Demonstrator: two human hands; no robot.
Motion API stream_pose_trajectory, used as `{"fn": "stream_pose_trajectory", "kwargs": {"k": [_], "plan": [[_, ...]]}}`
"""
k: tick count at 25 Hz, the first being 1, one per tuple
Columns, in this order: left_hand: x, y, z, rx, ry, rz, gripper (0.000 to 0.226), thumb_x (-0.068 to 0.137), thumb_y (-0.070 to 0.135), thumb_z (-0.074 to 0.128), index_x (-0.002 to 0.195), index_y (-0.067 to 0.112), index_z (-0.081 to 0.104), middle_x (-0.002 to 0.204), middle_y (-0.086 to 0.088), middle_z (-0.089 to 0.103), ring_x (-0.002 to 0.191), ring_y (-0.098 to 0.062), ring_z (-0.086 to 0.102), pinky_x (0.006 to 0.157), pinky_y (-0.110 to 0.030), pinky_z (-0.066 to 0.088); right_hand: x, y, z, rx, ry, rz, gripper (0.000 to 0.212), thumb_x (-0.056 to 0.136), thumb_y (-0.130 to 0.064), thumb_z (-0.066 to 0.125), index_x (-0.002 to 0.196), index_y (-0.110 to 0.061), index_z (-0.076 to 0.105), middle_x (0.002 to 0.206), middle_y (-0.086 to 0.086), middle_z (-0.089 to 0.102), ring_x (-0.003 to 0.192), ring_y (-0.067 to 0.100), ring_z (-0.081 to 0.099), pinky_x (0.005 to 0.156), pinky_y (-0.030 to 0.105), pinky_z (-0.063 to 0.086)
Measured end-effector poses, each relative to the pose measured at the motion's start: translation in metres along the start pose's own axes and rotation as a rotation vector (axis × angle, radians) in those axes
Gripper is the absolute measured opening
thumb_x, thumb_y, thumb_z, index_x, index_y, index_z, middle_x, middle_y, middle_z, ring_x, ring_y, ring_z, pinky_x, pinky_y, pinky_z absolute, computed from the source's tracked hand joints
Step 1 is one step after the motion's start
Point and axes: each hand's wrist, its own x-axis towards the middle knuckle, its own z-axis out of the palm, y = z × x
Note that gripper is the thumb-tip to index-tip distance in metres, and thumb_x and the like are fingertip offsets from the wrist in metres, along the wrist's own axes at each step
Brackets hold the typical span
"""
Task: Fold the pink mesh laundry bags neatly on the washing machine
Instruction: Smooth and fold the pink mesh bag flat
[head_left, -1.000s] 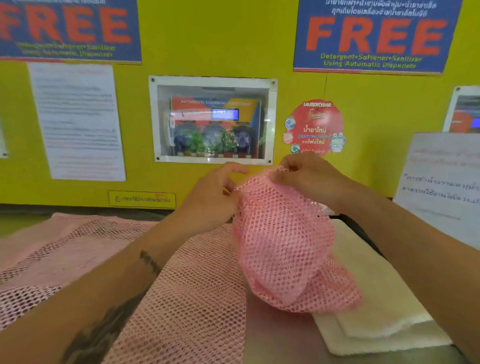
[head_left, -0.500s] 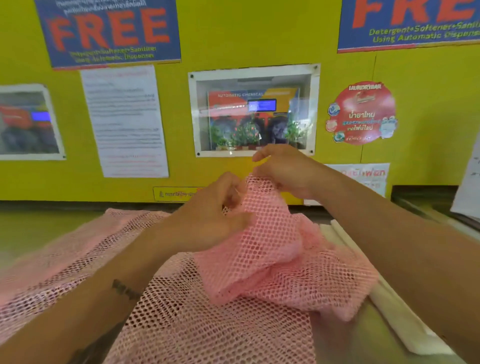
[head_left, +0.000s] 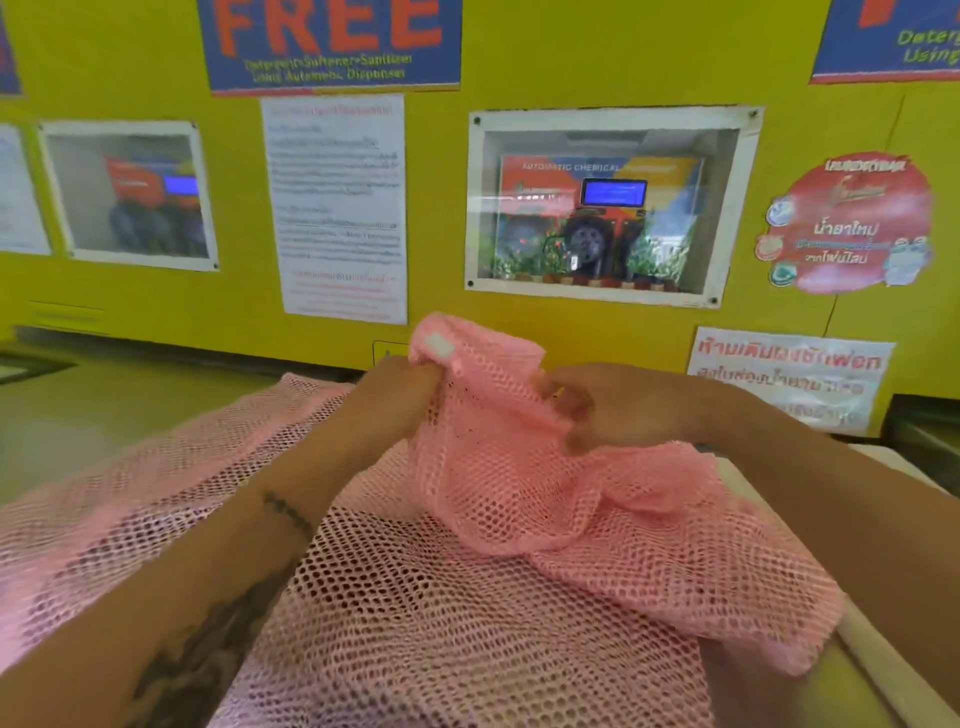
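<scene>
A crumpled pink mesh laundry bag (head_left: 498, 467) is held up by its top edge over the washing machine top. My left hand (head_left: 395, 400) pinches the left part of that edge, just below a small white label (head_left: 439, 344). My right hand (head_left: 618, 405) grips the edge on the right, fingers closed on the mesh. The bag's lower part droops onto the machine at the right. Under my arms another pink mesh bag (head_left: 415, 623) lies spread flat, and more pink mesh (head_left: 93, 519) stretches out to the left.
A yellow wall (head_left: 571, 52) with posters, a white notice sheet (head_left: 337, 208) and a glass-fronted dispenser window (head_left: 602, 208) rises right behind the machine. A white folded cloth edge (head_left: 883, 670) shows at the right under the mesh. The greenish machine top (head_left: 104, 405) continues to the left.
The view has swung to the left. Both hands have spread apart along the bag's top edge and lifted it, so the white label now shows above my left hand.
</scene>
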Motion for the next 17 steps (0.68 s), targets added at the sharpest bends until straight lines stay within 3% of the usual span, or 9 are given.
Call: {"fn": "stream_pose_trajectory", "kwargs": {"k": [3,5,6,7,9,11,13,15,17], "plan": [[0.001,0.001,-0.009,-0.253,-0.077,-0.13,0.025,0.088,0.029,0.054,0.105,0.016,0.068,0.093,-0.005,0.074,0.082,-0.022,0.068,0.063,-0.03,0.05,0.017,-0.007,0.015,-0.071,0.105,-0.072,0.066,0.082,-0.038,0.072,0.141,-0.033,0.043,0.117,-0.022,0.041,0.11,0.004,0.044,0.086,0.023,0.038],[-0.001,-0.002,-0.017,-0.31,-0.102,-0.138,0.029,0.09,0.033,0.055,0.111,0.018,0.067,0.101,-0.006,0.074,0.09,-0.025,0.069,0.066,-0.032,0.051,0.03,-0.017,0.019,-0.168,0.236,-0.134,0.017,0.087,-0.032,0.065,0.103,-0.034,0.06,0.105,-0.021,0.055,0.1,0.011,0.053,0.081,0.031,0.043],[-0.003,-0.006,-0.022,-0.316,-0.111,-0.131,0.03,0.089,0.032,0.056,0.114,0.018,0.066,0.102,-0.005,0.074,0.09,-0.024,0.068,0.066,-0.032,0.051,0.036,-0.022,0.019,-0.25,0.309,-0.127,0.01,0.089,-0.026,0.059,0.081,-0.032,0.056,0.09,-0.016,0.058,0.091,0.017,0.055,0.077,0.036,0.043],[-0.005,-0.01,-0.027,-0.294,-0.107,-0.1,0.032,0.088,0.029,0.058,0.119,0.019,0.063,0.103,-0.003,0.073,0.088,-0.021,0.068,0.064,-0.031,0.05,0.042,-0.028,0.019,-0.309,0.378,-0.103,0.021,0.09,-0.02,0.052,0.07,-0.027,0.051,0.08,-0.01,0.057,0.085,0.022,0.053,0.075,0.039,0.041],[-0.008,-0.018,-0.038,-0.175,-0.067,0.052,0.055,0.082,0.024,0.066,0.134,0.03,0.05,0.113,0.006,0.064,0.092,-0.012,0.064,0.067,-0.029,0.049,0.055,-0.037,0.015,-0.259,0.453,-0.081,0.025,0.088,-0.01,0.043,0.07,-0.023,0.054,0.081,-0.005,0.061,0.084,0.024,0.052,0.077,0.041,0.037],[-0.009,-0.021,-0.05,0.078,-0.004,0.25,0.082,0.073,0.031,0.07,0.142,0.048,0.03,0.129,0.008,0.044,0.108,-0.012,0.053,0.084,-0.031,0.046,0.065,-0.05,0.008,-0.135,0.459,-0.153,0.027,0.088,-0.008,0.042,0.069,-0.021,0.055,0.077,-0.004,0.06,0.079,0.023,0.051,0.072,0.038,0.036],[-0.009,-0.02,-0.056,0.332,0.023,0.407,0.076,0.073,0.035,0.07,0.137,0.053,0.033,0.14,0.006,0.035,0.124,-0.017,0.042,0.095,-0.032,0.038,0.073,-0.066,0.002,-0.071,0.438,-0.204,0.025,0.089,-0.008,0.047,0.067,-0.014,0.056,0.069,0.0,0.055,0.07,0.021,0.049,0.063,0.034,0.034],[-0.006,-0.022,-0.058,0.403,-0.067,0.383,0.066,0.076,0.038,0.068,0.134,0.05,0.038,0.14,0.005,0.046,0.127,-0.017,0.045,0.091,-0.031,0.038,0.078,-0.08,-0.002,-0.046,0.435,-0.249,0.023,0.089,-0.01,0.054,0.067,-0.016,0.061,0.066,0.0,0.057,0.065,0.018,0.051,0.055,0.03,0.034],[-0.001,-0.033,-0.059,0.376,-0.22,0.232,0.078,0.075,0.049,0.064,0.143,0.046,0.028,0.143,0.004,0.048,0.13,-0.018,0.046,0.091,-0.033,0.036,0.078,-0.089,-0.004,0.053,0.398,-0.264,0.015,0.088,-0.014,0.064,0.075,-0.02,0.069,0.069,-0.002,0.062,0.063,0.012,0.054,0.055,0.028,0.039]]}}
